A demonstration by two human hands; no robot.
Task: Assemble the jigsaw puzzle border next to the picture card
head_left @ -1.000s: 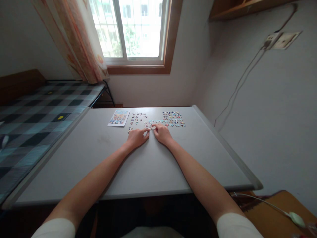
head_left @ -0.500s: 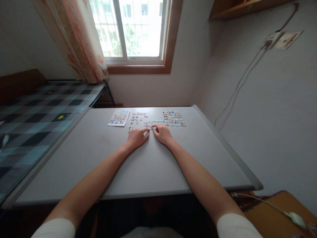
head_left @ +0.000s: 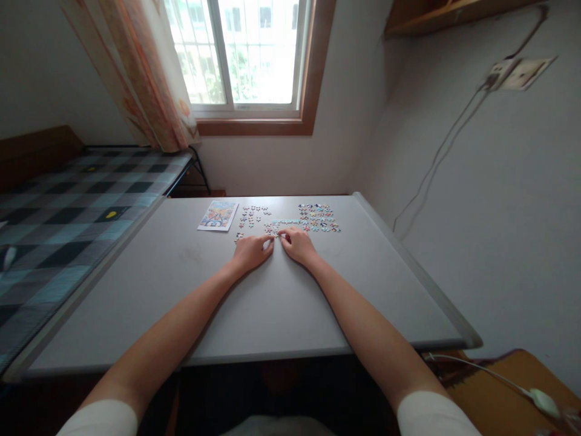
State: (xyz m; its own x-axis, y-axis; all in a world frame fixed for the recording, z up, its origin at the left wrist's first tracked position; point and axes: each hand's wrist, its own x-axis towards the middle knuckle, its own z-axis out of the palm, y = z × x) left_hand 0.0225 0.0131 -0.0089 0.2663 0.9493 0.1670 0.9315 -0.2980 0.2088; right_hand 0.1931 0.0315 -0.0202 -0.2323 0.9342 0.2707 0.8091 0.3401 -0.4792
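Note:
A small pale jigsaw piece [head_left: 276, 235] lies at the lower left corner of a partly joined puzzle frame [head_left: 287, 221]. My left hand [head_left: 252, 251] rests on the table with its thumb and fingertips closed at the piece's left side. From the right, my right hand [head_left: 297, 244] has its curled fingers at the same piece, the wrist low on the tabletop. The fingers partly cover the frame's near edge. Left of the frame lie several loose jigsaw pieces [head_left: 251, 220], and a few more sit just above my left hand. Denser rows of pieces [head_left: 316, 211] spread to the right.
A printed picture sheet [head_left: 218, 216] lies on the white table [head_left: 281, 309] at the back left. A checked bed [head_left: 91, 200] stands along the left side. A wall is on the right, with a hanging cable [head_left: 422, 181]. A wooden stool [head_left: 512, 387] with a white plug stands low right.
Almost nothing differs. Both hands stay at the same jigsaw piece, with at most a very slight shift of the fingertips.

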